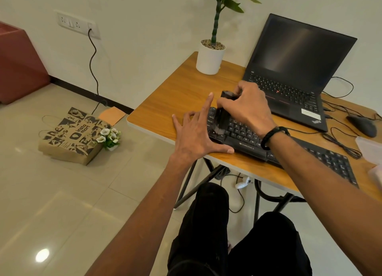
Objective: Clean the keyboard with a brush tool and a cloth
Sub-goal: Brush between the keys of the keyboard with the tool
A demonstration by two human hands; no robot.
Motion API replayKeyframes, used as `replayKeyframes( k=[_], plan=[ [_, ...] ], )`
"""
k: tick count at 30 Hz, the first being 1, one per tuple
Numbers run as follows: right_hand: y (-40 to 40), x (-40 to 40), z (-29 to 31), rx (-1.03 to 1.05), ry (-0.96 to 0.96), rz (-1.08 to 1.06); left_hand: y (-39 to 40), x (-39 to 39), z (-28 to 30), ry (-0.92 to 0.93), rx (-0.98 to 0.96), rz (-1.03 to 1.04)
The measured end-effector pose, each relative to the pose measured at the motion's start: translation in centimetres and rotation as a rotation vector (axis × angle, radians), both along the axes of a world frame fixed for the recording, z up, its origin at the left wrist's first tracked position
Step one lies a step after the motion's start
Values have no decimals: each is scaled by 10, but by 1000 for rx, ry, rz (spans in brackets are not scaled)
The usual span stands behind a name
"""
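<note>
Black brush tool (223, 110) in right hand (248, 108) sweeps keyboard (248, 139).

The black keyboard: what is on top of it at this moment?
On the keyboard, the right hand holds a black brush tool on the left-end keys. The left hand steadies that end. The right forearm hides the middle keys. No cloth shows.

I see the long black plastic keyboard (248, 139) lying flat and slanted along the near edge of the wooden bench (182, 94), with the dark, blocky black brush tool (224, 110) standing nearly upright, its bristle end down on the keyboard's left-end keys.
</note>
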State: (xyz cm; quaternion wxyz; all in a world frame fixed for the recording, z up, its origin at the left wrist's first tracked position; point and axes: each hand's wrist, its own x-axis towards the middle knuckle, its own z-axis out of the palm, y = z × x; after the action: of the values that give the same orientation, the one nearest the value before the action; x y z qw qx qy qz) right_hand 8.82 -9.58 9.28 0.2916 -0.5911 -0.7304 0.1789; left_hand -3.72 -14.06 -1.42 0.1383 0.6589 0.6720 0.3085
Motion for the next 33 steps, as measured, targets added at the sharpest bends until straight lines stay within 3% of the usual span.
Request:
replayKeyframes(
  k=[33],
  plan=[
    [-1,-8,-9,-18,61,89,0,2,0,-21,19,26]
  ],
)
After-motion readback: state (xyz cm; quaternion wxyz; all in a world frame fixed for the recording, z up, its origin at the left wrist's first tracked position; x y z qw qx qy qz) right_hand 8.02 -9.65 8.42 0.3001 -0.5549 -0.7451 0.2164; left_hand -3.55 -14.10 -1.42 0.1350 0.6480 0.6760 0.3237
